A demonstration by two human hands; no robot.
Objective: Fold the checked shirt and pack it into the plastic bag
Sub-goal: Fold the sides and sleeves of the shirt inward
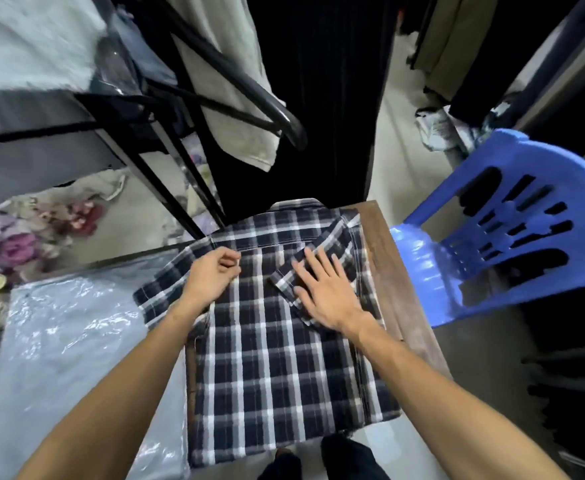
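**Fingers on the checked shirt, one sleeve folded in**

Fingers (313,263) of the right hand (325,292) lie spread and flat on the folded-in sleeve (304,271), palm down, gripping nothing. Those of the left hand (211,275) are curled together, pinching the fabric at the shoulder seam between thumb and fingertips.

Nearest the camera, both bare forearms reach forward over the checked shirt (270,368), which lies face down on a small wooden counter (391,278). Its hem hangs over the near edge, above dark trouser legs cut off by the frame. The cloth is a soft weave, dark navy crossed with white and grey bars. The other sleeve spreads left, off the counter, onto the plastic bag (69,341), a clear crinkled sheet catching glare; where its mouth lies cannot be told.

Just right of the counter stands a blue plastic chair (512,237) with a slotted back. Beyond the collar hang dark garments and a grey cloth (246,98) on a black metal rack (214,74). Far left, blurred pink and purple fabric lies on the floor.
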